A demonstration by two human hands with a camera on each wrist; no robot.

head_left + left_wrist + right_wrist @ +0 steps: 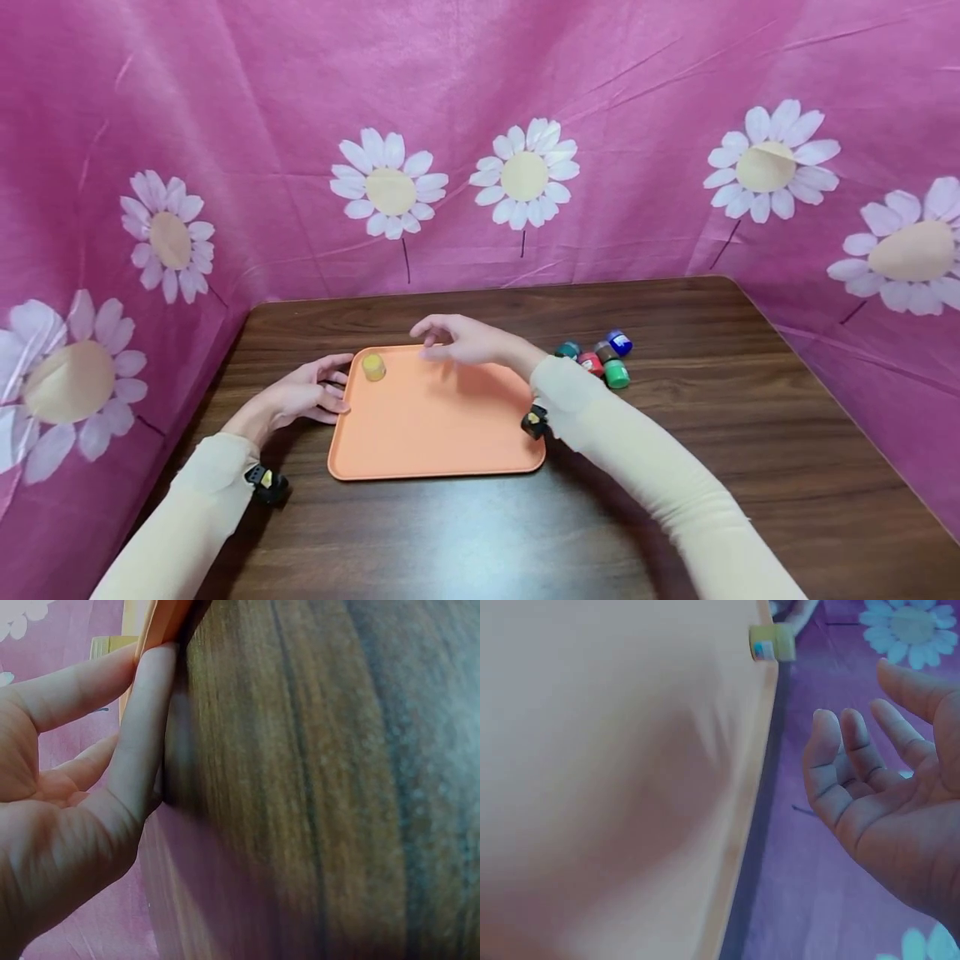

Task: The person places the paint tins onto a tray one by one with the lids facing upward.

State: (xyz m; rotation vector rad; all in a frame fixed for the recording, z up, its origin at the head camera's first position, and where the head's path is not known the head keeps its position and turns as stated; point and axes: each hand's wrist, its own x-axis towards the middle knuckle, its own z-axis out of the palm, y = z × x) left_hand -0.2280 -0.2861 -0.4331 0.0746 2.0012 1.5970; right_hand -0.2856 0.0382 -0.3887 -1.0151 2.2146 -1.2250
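An orange tray (435, 442) lies on the table, and a small yellow jar (373, 367) sits in its far left corner. My left hand (303, 392) is at the tray's left side, its fingertips touching the rim. Seen from the left wrist, the thumb (146, 727) and a finger are extended against the tray's edge (161, 622). Over the far part of the tray hovers my right hand (468, 340), holding nothing, its fingers loosely bent. In the right wrist view the yellow jar (771, 643) stands near the tray's rim, apart from the right hand (900, 802).
Right of the tray, close to my right forearm, several small jars stand bunched on the table: a green jar (617, 374), a blue jar (619, 342), a red jar (591, 364) and others. A pink flowered cloth (465, 267) hangs around the wooden table (360, 533).
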